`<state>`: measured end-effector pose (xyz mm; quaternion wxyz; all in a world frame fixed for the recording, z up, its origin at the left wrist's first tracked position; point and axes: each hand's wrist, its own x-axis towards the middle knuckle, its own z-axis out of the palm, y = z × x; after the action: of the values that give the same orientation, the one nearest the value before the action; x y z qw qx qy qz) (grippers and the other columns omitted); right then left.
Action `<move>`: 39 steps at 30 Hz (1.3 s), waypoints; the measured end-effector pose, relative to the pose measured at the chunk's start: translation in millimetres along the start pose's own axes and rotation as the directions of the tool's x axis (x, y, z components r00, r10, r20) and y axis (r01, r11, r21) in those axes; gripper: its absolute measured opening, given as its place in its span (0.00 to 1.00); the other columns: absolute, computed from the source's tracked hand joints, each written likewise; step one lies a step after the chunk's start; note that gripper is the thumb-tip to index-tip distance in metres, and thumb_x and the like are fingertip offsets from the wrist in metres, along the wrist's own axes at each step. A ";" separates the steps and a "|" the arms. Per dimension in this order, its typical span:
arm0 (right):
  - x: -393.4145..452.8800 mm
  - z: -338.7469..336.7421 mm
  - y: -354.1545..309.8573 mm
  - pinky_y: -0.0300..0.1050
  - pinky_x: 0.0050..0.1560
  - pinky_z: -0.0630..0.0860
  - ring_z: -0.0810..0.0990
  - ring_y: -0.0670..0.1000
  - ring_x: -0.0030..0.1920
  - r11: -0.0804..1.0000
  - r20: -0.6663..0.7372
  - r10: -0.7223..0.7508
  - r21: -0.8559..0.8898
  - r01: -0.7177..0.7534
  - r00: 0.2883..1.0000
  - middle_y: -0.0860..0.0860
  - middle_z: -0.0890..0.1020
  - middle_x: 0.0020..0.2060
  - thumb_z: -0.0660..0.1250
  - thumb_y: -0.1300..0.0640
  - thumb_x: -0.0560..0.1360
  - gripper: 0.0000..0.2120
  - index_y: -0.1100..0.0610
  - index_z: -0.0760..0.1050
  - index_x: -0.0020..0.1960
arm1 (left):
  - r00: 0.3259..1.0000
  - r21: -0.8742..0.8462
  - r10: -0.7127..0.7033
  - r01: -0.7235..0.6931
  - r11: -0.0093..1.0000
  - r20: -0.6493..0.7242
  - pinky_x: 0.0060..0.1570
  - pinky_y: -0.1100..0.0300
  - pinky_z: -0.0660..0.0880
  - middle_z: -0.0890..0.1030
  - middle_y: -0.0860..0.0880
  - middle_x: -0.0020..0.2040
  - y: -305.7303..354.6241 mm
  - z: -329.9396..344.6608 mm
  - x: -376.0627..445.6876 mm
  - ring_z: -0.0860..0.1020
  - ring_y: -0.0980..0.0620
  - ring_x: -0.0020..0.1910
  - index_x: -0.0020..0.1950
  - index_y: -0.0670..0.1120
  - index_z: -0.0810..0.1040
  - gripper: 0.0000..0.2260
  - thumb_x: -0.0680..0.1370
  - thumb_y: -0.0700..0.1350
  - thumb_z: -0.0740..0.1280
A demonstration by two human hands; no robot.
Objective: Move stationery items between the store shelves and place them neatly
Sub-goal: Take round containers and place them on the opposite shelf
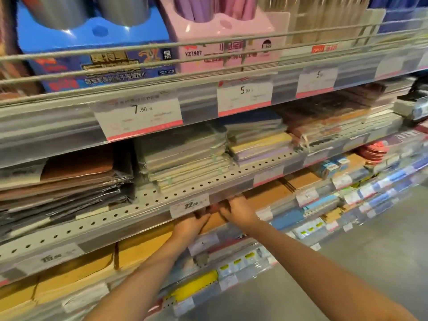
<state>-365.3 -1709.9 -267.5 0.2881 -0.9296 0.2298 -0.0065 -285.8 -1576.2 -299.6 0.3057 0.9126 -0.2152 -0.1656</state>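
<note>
Both of my arms reach into the shelf level under the perforated grey shelf edge [129, 209]. My left hand [190, 224] and my right hand [238, 212] sit side by side on a stack of tan kraft-covered notebooks [215, 221], fingers curled over its top and front. The fingertips are hidden behind the shelf lip and a price tag reading 22 [190, 206]. More tan notebooks [143, 246] lie to the left on the same level. The picture is blurred.
Above, stacks of wrapped brown notebooks [76, 179], pale notebooks [185, 158] and pastel ones [259, 142] fill the shelf. A blue pen box [92, 42] and a pink pen box [227, 31] stand behind wire rails on top. Lower shelves hold blue and yellow packs [196, 286]. Grey floor [370, 262] lies right.
</note>
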 end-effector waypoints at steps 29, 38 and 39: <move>-32.0 48.1 -40.2 0.43 0.45 0.76 0.79 0.47 0.45 0.831 0.226 -0.522 0.350 0.432 0.822 0.46 0.81 0.45 0.70 0.56 0.67 0.20 0.37 0.65 0.48 | 0.897 -0.282 -0.119 -0.007 0.959 -0.427 0.35 0.67 0.66 0.73 0.56 0.37 -54.4 -28.4 -124.7 0.71 0.58 0.36 0.45 0.51 0.67 0.15 0.68 0.41 0.72; -109.3 112.1 -164.2 0.34 0.46 0.72 0.77 0.43 0.47 0.667 0.242 -0.722 0.495 0.557 0.649 0.43 0.79 0.46 0.70 0.58 0.68 0.17 0.45 0.67 0.50 | 0.782 -0.313 -0.229 0.045 0.949 -0.580 0.37 0.65 0.72 0.78 0.52 0.40 -149.2 -106.5 -243.9 0.76 0.55 0.40 0.44 0.54 0.70 0.13 0.68 0.42 0.72; -119.0 118.5 -181.3 0.33 0.47 0.72 0.76 0.42 0.48 0.651 0.238 -0.736 0.505 0.567 0.634 0.42 0.79 0.47 0.71 0.58 0.68 0.17 0.45 0.67 0.51 | 0.772 -0.308 -0.230 0.047 0.950 -0.593 0.36 0.68 0.71 0.78 0.53 0.39 -160.0 -118.6 -259.8 0.76 0.56 0.40 0.44 0.55 0.70 0.14 0.68 0.42 0.72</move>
<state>-377.8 -1463.4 -254.4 0.4835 -0.8501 -0.2042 0.0443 -409.1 -1274.8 -266.0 0.4701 0.8776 -0.0089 0.0938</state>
